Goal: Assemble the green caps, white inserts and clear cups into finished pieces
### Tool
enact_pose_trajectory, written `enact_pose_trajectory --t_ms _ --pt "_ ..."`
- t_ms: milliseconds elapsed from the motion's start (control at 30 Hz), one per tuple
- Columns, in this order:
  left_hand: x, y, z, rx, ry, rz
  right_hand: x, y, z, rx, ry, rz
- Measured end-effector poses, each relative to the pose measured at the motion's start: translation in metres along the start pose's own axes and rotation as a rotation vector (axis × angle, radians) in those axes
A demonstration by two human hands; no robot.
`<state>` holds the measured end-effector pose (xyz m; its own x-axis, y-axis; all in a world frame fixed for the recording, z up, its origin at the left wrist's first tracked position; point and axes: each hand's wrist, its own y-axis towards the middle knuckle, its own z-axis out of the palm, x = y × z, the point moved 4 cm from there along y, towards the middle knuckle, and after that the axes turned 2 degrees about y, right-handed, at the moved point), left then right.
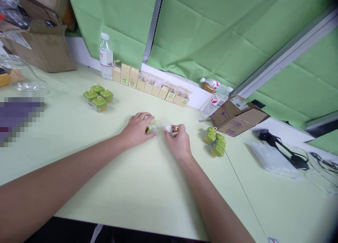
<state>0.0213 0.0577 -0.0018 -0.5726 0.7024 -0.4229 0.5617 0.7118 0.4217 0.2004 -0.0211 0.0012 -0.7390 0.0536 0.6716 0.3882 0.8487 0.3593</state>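
On the table's middle, my left hand [139, 130] is closed around a small clear container [155, 126] lying on its side. A green part of it shows under the fingers, and its open-looking end faces right. Just to the right, my right hand [178, 141] pinches a small white rounded piece [168, 129]. A yellowish ring [177, 129] shows between those fingers; whether it belongs to the white piece I cannot tell. Clear containers with green lids and yellow ring handles stand grouped at the left [99, 98] and at the right [216, 141].
A row of small cardboard boxes [150, 84] lines the wall, with an upright water bottle [106, 58] at its left. More bottles [215, 98] lean by a brown carton [237, 116]. An open carton [42, 47] stands far left; cables and a black device [282, 148] lie right.
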Motion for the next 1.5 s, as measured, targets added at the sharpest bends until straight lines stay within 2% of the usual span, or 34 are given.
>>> enact_pose_trajectory --t_ms 167,300,533,700,1000,1267,1500 --pt "0.006 -0.009 -0.012 0.063 0.011 -0.024 -0.008 0.001 0.007 0.066 -0.004 0.042" --pt "0.011 -0.010 -0.018 0.101 -0.035 -0.062 -0.003 -0.001 -0.004 0.011 0.051 0.011" --pt "0.013 0.000 -0.029 -0.073 -0.170 -0.114 0.008 -0.005 -0.019 -0.009 0.206 0.045" --pt "0.009 0.002 -0.035 -0.146 -0.176 -0.069 0.012 -0.009 -0.014 0.019 0.285 0.047" --pt "-0.003 -0.005 -0.035 -0.113 -0.259 0.019 0.028 -0.018 -0.007 0.160 0.333 0.003" --pt "-0.015 -0.009 -0.030 -0.140 -0.364 0.143 0.025 -0.019 -0.010 0.121 0.369 0.065" --pt "-0.018 -0.011 -0.028 -0.126 -0.414 0.229 0.028 -0.024 -0.004 0.095 0.461 0.028"
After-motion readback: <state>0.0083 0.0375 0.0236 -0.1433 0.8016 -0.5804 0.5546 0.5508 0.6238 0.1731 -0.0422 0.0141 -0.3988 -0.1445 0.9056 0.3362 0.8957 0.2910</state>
